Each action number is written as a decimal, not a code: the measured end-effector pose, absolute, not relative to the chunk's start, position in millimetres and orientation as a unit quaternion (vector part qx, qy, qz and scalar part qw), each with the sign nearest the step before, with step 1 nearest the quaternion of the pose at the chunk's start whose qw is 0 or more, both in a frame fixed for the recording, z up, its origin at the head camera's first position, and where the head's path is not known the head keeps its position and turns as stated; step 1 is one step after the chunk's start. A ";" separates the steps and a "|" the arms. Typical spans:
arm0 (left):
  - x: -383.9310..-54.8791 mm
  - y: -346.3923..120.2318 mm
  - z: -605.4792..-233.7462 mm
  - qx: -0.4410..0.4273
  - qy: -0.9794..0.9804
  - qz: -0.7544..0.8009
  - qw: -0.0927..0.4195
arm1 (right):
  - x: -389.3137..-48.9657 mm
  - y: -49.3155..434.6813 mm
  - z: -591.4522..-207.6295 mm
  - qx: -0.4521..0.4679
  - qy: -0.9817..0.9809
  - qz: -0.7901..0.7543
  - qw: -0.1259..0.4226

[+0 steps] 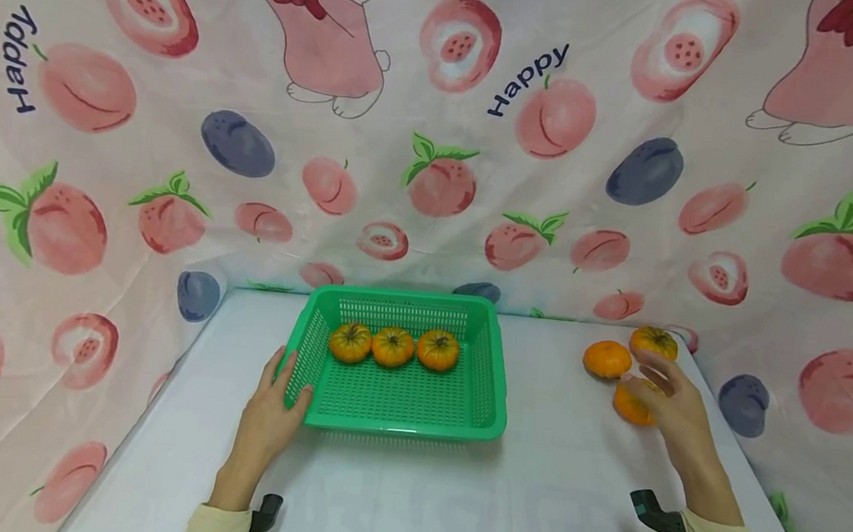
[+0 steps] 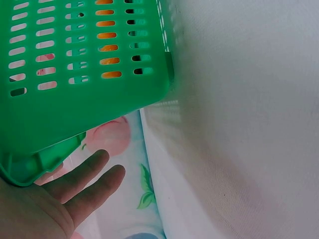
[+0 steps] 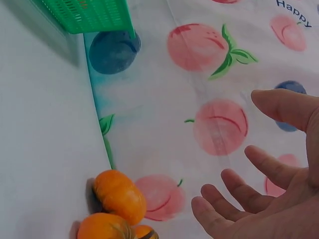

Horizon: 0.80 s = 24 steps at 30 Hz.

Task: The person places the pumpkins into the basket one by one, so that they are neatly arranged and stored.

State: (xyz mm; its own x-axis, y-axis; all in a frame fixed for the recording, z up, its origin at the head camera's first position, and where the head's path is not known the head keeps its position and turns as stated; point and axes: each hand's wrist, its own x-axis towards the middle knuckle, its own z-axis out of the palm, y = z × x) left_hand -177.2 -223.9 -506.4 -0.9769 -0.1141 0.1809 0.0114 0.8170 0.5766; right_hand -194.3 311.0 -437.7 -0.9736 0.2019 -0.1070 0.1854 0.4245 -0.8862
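Note:
A green plastic basket (image 1: 405,427) sits on the white table, with three small orange pumpkins (image 1: 393,348) in a row inside it. My left hand (image 1: 269,421) rests at the basket's left rim near the front corner; in the left wrist view its fingers (image 2: 94,191) are straight beside the rim. To the right, my right hand (image 1: 674,411) hovers over three more small pumpkins (image 1: 607,359), partly covering the nearest one. Seen from the right wrist, that hand (image 3: 269,194) has spread, gently bent fingers and an empty palm, with the orange pumpkins (image 3: 119,196) at lower left.
The table (image 1: 408,498) is covered in white. A fruit-patterned cloth (image 1: 375,153) rises behind the table and along both sides. Dark wrist-worn devices (image 1: 655,515) show at both cuffs.

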 end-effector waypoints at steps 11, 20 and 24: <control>-176.7 -224.2 -507.4 0.024 -0.946 -0.305 0.104 | -193.8 329.0 -450.2 -0.144 -0.828 0.540 0.042; -177.1 -224.8 -508.4 0.022 -0.947 -0.302 0.108 | -195.0 335.2 -455.5 -0.184 -0.821 0.538 0.047; -177.5 -224.9 -508.8 0.024 -0.947 -0.303 0.108 | -197.6 339.5 -460.3 -0.199 -0.820 0.534 0.049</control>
